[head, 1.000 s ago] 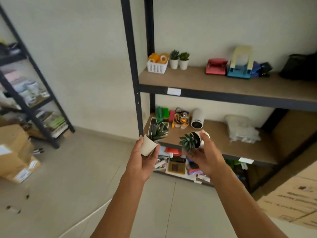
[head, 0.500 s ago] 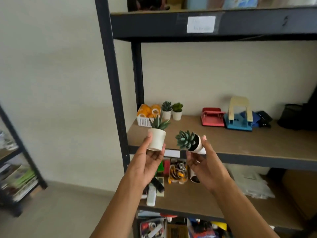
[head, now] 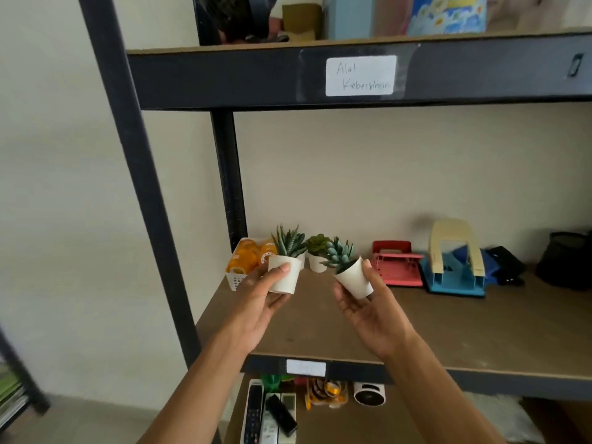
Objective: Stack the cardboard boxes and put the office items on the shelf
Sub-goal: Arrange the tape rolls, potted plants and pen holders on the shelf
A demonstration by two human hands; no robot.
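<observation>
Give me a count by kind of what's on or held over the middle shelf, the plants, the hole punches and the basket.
Potted plants held: 2, left hand pot, right hand pot
Potted plants standing on the shelf: 2 visible, one clear, one mostly hidden
Hole punches: 2, red, blue
Tape basket: 1
Total: 7

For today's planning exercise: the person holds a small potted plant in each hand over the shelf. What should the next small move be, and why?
Probably lower the left hand and set its upright pot on the bare shelf board, beside the pot already standing there. The right hand holds its pot tilted, so that one needs righting first.
</observation>
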